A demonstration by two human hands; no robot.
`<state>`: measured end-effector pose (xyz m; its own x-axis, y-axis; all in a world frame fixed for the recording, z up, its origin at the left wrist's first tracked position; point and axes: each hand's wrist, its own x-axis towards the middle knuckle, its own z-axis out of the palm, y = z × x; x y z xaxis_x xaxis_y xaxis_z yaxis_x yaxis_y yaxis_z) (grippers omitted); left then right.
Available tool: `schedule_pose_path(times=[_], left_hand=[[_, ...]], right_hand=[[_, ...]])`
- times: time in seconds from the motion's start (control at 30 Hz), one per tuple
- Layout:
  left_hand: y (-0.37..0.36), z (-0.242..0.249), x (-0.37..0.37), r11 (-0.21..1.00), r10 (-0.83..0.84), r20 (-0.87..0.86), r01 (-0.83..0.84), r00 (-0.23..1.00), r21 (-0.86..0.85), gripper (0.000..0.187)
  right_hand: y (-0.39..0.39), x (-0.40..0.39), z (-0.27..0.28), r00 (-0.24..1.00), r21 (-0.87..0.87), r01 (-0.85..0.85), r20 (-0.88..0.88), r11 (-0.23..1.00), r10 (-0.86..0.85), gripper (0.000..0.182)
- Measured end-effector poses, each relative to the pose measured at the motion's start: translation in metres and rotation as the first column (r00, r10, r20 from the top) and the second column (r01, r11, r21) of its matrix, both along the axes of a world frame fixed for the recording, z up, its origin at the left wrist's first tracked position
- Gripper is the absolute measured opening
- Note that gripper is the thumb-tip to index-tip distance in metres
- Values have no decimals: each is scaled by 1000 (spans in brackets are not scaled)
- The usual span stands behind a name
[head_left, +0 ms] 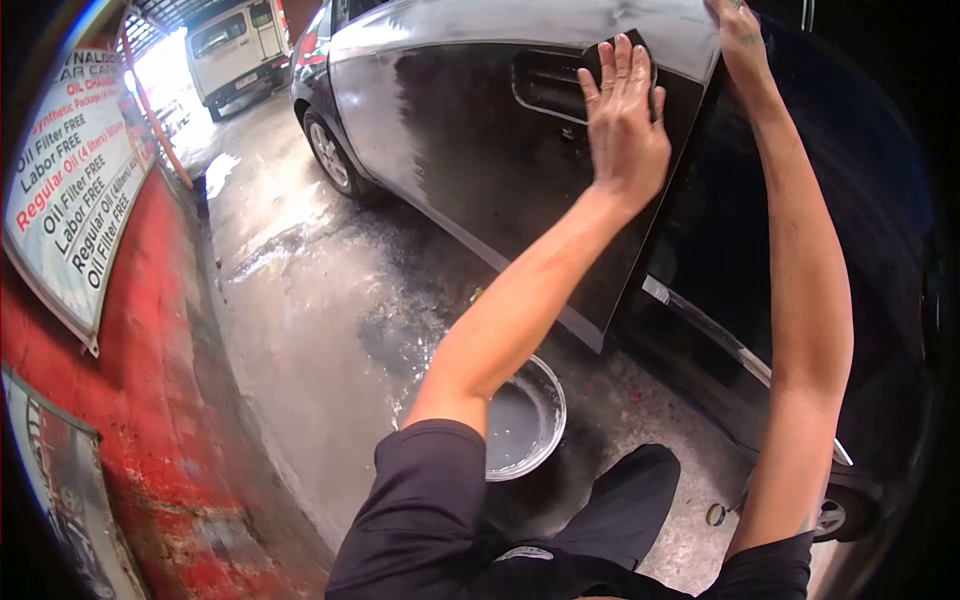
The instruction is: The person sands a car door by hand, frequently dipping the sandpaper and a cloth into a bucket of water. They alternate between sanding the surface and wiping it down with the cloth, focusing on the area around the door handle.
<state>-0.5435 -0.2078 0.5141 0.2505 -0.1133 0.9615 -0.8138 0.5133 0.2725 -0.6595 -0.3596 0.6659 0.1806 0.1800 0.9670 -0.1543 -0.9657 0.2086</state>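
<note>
My left hand [628,140] lies nearly flat against the open car door [470,150], its fingers pointing up. Under those fingers it holds a dark sheet that looks like sandpaper [637,44], beside the recessed door handle [545,85]. The door is dark and dull in the middle, with silvery grey along its top and left. At the upper end of the door's edge is my right hand [738,25], partly cut off by the frame, its fingers seeming to curl round that edge.
Below my left arm, a round basin [550,445] with greyish liquid stands on the wet concrete floor [290,330]. A roll of tape [715,514] lies near my knee. To the left runs a red wall [150,400] with a sign [75,170]. A white van [235,50] stands behind.
</note>
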Motion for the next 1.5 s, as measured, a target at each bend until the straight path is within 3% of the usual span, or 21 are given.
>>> schedule_pose_path(times=[0.1,0.2,0.27,0.4,0.47,0.5,0.53,0.6,0.7,0.73,0.8,0.83,0.87,0.93,0.97,1.07,1.13,1.23,1.33,1.43,1.5], left_hand=[[-8,-16,69,980,198,135,-198,971,-13,49],[-19,-32,165,895,395,-73,-365,916,257,44],[-22,-32,163,863,425,-118,-363,897,352,45],[-10,-15,58,986,137,-10,-135,991,100,52],[-12,-24,71,985,153,49,-156,987,77,51],[-16,-24,90,961,252,37,-255,967,106,51],[-17,-25,114,929,342,27,-342,939,142,51],[-17,-16,157,921,300,-155,-244,941,303,48],[-4,-6,115,927,273,-96,-234,957,294,50],[-8,-16,81,953,257,-5,-252,966,167,53],[-1,-24,22,997,-45,-56,48,997,66,59],[-1,-26,31,996,25,21,-27,999,87,58],[1,-29,46,989,92,96,-102,991,103,57],[-13,-38,93,949,251,71,-260,965,180,53],[-10,-36,97,962,183,8,-180,983,204,52],[3,-21,66,976,10,-200,34,980,216,50],[9,-37,17,994,-58,-110,68,992,91,50],[31,-76,0,983,37,92,-53,995,175,57],[31,-67,6,985,130,192,-148,973,85,57],[7,7,23,985,125,61,-132,990,108,54],[7,6,17,986,107,-25,-103,994,130,54]], right_hand=[[24,-3,5,976,144,213,-78,966,-203,35],[-4,-4,3,996,139,74,-68,987,-65,33],[-17,-3,3,988,32,152,-47,988,-150,31],[-20,-3,5,925,-148,375,-5,915,-380,32],[18,5,-1,993,0,115,6,993,-115,30],[19,-2,-1,997,230,-68,-24,971,76,28],[13,-7,0,998,228,-54,-23,972,61,28],[-10,-6,4,908,-69,410,-60,909,-414,29],[-24,0,4,945,-143,321,-13,936,-326,28],[-23,1,5,964,-174,263,10,949,-265,27],[21,15,-2,992,-162,117,75,980,-106,27],[33,21,-2,989,-159,-33,137,987,56,27],[25,16,1,991,-169,-34,122,985,55,27],[-16,-7,6,982,13,182,-60,983,-181,29],[-29,-3,7,930,-168,363,15,916,-366,30],[-7,0,4,964,-117,263,-16,958,-267,31],[-18,-3,3,976,-83,214,-22,973,-216,30],[-14,3,2,958,-161,285,9,945,-287,30],[-8,4,5,983,-215,179,84,960,-165,30],[-12,0,4,983,-240,183,43,954,-177,29],[-1,-3,3,965,-40,257,-45,966,-259,28]])
